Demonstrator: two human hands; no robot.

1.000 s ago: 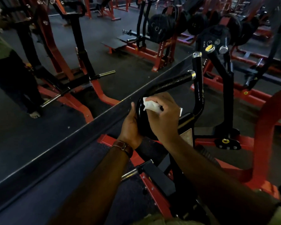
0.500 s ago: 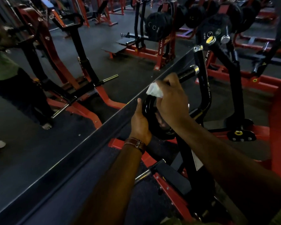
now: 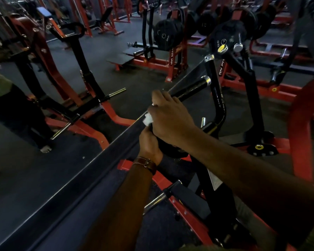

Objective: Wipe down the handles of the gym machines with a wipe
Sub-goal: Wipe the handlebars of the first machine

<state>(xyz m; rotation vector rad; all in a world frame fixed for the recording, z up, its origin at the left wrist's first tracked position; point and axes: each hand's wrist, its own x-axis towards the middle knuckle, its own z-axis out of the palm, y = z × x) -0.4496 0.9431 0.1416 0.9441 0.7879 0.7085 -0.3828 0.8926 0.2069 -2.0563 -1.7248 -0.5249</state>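
A mirror (image 3: 43, 160) fills the space left of the grip, smooth and glossy, its straight lower edge running diagonally just under both hands. Beyond and right of the grip stands the machine (image 3: 301, 124), a frame of red-painted steel tubes with curved black arms. Rubbery black round plates (image 3: 228, 33) hang on it, far above the grip.

The handle (image 3: 194, 88) is a black cylinder with a matte, grippy surface and a shiny metal end cap; it slopes up and right out of the grip. A second black bar (image 3: 216, 95) with the same metal cap stands just behind it, curving at its base.

The right hand (image 3: 170, 120) lies over the lower part of the handle, fingers curled round it, pressing the wipe (image 3: 148, 120) against the bar. Only a small, soft white crumple of the wipe shows at the hand's left edge. The left hand (image 3: 149, 144), just below, grips the dark rounded base of the handle, thumb up. A brown leather strap (image 3: 146, 164) with a metal buckle circles the left wrist.
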